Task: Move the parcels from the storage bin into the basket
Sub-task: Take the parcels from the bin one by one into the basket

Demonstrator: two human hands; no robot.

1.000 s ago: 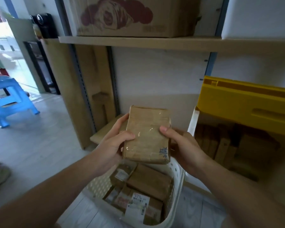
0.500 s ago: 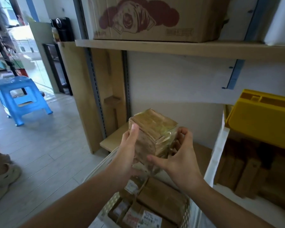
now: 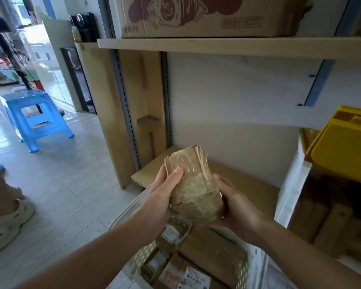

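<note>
A brown taped parcel [image 3: 194,184] is held in mid-air above the white perforated basket [image 3: 243,265]. My left hand [image 3: 159,197] grips its left side, thumb across the front. My right hand [image 3: 236,207] cups its right and lower side with curled fingers. The parcel stands on end, tilted, with its top leaning away from me. Several brown parcels [image 3: 213,247] with white labels lie inside the basket below. At the right, the storage bin [image 3: 292,184] with a white wall holds several more brown parcels [image 3: 329,222] standing in shadow.
A yellow plastic bin [image 3: 346,151] sits above the storage bin. A wooden shelf [image 3: 258,184] lies behind the basket, and another shelf [image 3: 217,45] overhead carries a large cardboard box [image 3: 206,15]. A blue stool [image 3: 33,115] and another person's shoe [image 3: 6,222] are at left.
The parcel has turned from flat-facing to standing on end and tilted. My right hand has shifted from its edge to cup underneath. The view has moved left and closer.
</note>
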